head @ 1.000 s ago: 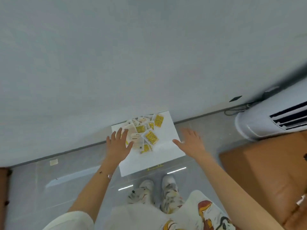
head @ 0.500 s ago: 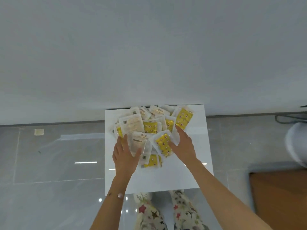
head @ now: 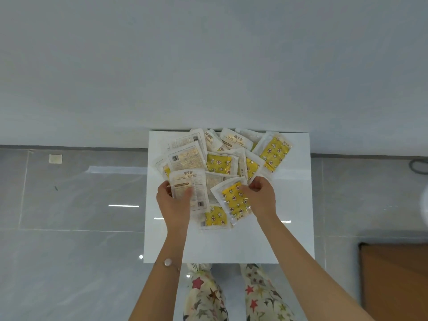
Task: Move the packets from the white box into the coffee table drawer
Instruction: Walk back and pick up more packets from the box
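Note:
A white box [head: 289, 228] stands on the floor against the wall, seen from above. Several packets [head: 220, 163], some white with print, some yellow with stars, lie heaped on its far half. My left hand [head: 173, 202] grips a white printed packet [head: 188, 181] at the heap's near left, thumb on top. My right hand [head: 260, 198] pinches a yellow star packet [head: 232, 200] at the heap's near right. The coffee table drawer is out of view.
Glossy grey floor tiles [head: 69, 251] spread to the left and right of the box. A grey wall [head: 208, 66] rises just behind it. A brown piece of furniture [head: 393, 281] sits at the lower right. My feet in star-patterned slippers [head: 203, 295] stand at the box's near edge.
The view has closed in on the box. Both hands went from hovering open over the heap to curling round a packet each, left on a white one, right on a yellow one.

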`<state>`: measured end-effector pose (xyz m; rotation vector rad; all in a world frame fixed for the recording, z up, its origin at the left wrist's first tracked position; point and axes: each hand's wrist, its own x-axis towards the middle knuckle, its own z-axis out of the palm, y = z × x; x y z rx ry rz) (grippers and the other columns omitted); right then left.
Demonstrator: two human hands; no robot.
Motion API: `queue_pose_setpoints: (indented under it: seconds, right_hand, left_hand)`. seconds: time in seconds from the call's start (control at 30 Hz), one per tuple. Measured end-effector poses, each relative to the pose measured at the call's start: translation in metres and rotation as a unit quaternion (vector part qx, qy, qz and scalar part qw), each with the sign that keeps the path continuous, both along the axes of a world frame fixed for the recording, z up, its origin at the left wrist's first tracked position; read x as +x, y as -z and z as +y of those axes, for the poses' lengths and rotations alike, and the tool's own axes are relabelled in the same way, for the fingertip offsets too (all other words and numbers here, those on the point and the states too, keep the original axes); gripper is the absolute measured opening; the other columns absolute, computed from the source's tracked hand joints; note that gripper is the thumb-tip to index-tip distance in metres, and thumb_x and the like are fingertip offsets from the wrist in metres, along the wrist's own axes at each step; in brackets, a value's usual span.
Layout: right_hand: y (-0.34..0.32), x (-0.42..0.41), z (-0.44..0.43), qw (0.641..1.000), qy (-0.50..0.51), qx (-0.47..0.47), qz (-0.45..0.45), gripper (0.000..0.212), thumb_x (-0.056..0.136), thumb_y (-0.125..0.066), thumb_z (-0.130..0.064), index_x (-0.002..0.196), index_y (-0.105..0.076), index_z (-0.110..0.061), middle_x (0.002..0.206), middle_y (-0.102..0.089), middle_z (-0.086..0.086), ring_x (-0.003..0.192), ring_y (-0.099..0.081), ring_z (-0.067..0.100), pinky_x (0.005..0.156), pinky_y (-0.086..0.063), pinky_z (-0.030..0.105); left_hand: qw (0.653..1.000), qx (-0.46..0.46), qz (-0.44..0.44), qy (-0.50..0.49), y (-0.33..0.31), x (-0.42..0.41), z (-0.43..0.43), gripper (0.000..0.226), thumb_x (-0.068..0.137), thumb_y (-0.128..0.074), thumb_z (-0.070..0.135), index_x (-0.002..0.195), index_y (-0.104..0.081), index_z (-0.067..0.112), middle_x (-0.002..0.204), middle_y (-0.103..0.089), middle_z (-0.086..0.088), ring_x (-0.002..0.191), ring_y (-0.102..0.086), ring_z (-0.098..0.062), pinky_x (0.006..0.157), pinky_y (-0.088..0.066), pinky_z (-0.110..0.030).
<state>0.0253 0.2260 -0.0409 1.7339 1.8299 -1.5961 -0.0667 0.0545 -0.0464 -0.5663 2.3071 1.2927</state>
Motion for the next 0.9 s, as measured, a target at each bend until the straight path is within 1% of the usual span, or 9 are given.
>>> queue_pose_setpoints:
  seconds: [0.07, 0.13, 0.23, 0.3, 0.4, 0.47, 0.67, 0.8, 0.9]
  right_hand:
    - [0.0, 0.001, 0.001, 1.0, -0.007, 0.005, 0.004, 0.014, 0.081, -0.071, -0.015, 0.084, -0.059, -0.008, 0.077, -0.058, 0.001, 0.073, -0.055, 0.019, 0.068, -0.044, 0.028]
    - [-0.005, 0.004, 0.002, 1.0, -0.005, 0.004, 0.022, 0.015, 0.082, -0.07, -0.015, 0.075, -0.056, -0.014, 0.074, -0.058, -0.001, 0.069, -0.054, 0.015, 0.065, -0.044, 0.026]
    - [-0.013, 0.014, 0.005, 0.999, 0.002, 0.007, 0.05, 0.011, 0.085, -0.067, -0.014, 0.09, -0.06, -0.02, 0.089, -0.065, -0.001, 0.08, -0.061, 0.013, 0.069, -0.049, 0.025]
    - [-0.019, 0.025, 0.009, 0.998, 0.012, 0.007, 0.066, 0.021, 0.088, -0.064, -0.014, 0.107, -0.058, -0.021, 0.102, -0.066, 0.0, 0.091, -0.064, 0.015, 0.077, -0.054, 0.032]
    - [-0.03, 0.037, 0.018, 0.996, 0.039, 0.01, 0.076, 0.028, 0.091, -0.059, -0.011, 0.116, -0.053, -0.019, 0.11, -0.065, 0.002, 0.097, -0.064, 0.018, 0.083, -0.055, 0.037]
    - [-0.041, 0.043, 0.022, 0.996, 0.047, 0.008, 0.077, 0.025, 0.093, -0.056, -0.01, 0.117, -0.051, -0.017, 0.107, -0.065, 0.002, 0.096, -0.064, 0.018, 0.082, -0.054, 0.036]
    - [-0.087, 0.052, 0.02, 0.996, 0.037, 0.0, 0.086, 0.021, 0.098, -0.049, -0.012, 0.117, -0.047, -0.019, 0.098, -0.064, 0.003, 0.081, -0.062, 0.007, 0.06, -0.044, 0.02]
    - [-0.14, 0.048, 0.012, 0.995, 0.005, -0.042, 0.095, 0.022, 0.099, -0.049, -0.014, 0.119, -0.045, -0.02, 0.104, -0.064, 0.006, 0.091, -0.064, 0.015, 0.065, -0.047, 0.022]
    - [-0.191, 0.048, 0.002, 0.991, -0.081, -0.046, 0.096, 0.024, 0.099, -0.05, -0.018, 0.123, -0.046, -0.021, 0.109, -0.062, 0.004, 0.101, -0.06, 0.02, 0.069, -0.044, 0.024]
  left_hand:
    - [1.0, 0.009, 0.0, -0.002, -0.006, 0.0, -0.001, 0.035, 0.079, -0.076, 0.013, 0.105, -0.054, 0.019, 0.101, -0.064, 0.002, 0.092, -0.065, -0.017, 0.065, -0.05, -0.02]
    - [0.999, 0.032, 0.0, -0.011, -0.011, 0.002, -0.004, 0.025, 0.082, -0.073, 0.01, 0.099, -0.057, 0.018, 0.095, -0.066, 0.004, 0.088, -0.066, -0.014, 0.066, -0.054, -0.024]
    - [0.997, 0.075, -0.014, -0.032, -0.019, 0.003, -0.013, 0.028, 0.083, -0.07, 0.007, 0.108, -0.059, 0.014, 0.102, -0.068, -0.001, 0.091, -0.067, -0.014, 0.074, -0.057, -0.03]
    - [0.994, 0.102, -0.026, -0.036, -0.023, 0.005, -0.02, 0.033, 0.084, -0.068, 0.007, 0.114, -0.057, 0.014, 0.107, -0.067, -0.003, 0.096, -0.068, -0.017, 0.076, -0.058, -0.033]
    - [0.991, 0.118, -0.039, -0.048, -0.033, 0.007, -0.026, 0.038, 0.087, -0.065, 0.007, 0.121, -0.051, 0.016, 0.112, -0.065, -0.004, 0.098, -0.066, -0.019, 0.079, -0.057, -0.037]
    - [0.992, 0.109, -0.038, -0.06, -0.042, 0.009, -0.03, 0.04, 0.088, -0.064, 0.007, 0.124, -0.048, 0.015, 0.113, -0.065, -0.004, 0.099, -0.066, -0.019, 0.078, -0.057, -0.035]
    - [0.991, 0.106, -0.012, -0.075, -0.087, 0.018, -0.054, 0.035, 0.088, -0.061, 0.004, 0.12, -0.052, 0.012, 0.11, -0.067, -0.006, 0.097, -0.068, -0.021, 0.072, -0.057, -0.034]
    - [0.986, 0.154, 0.002, -0.058, -0.15, 0.026, -0.07, 0.029, 0.087, -0.062, 0.0, 0.115, -0.057, 0.009, 0.106, -0.07, -0.009, 0.093, -0.07, -0.023, 0.072, -0.059, -0.036]
    - [0.981, 0.185, -0.007, -0.063, -0.2, 0.041, -0.084, 0.031, 0.087, -0.064, 0.003, 0.117, -0.058, 0.006, 0.108, -0.07, -0.011, 0.095, -0.07, -0.027, 0.077, -0.058, -0.041]
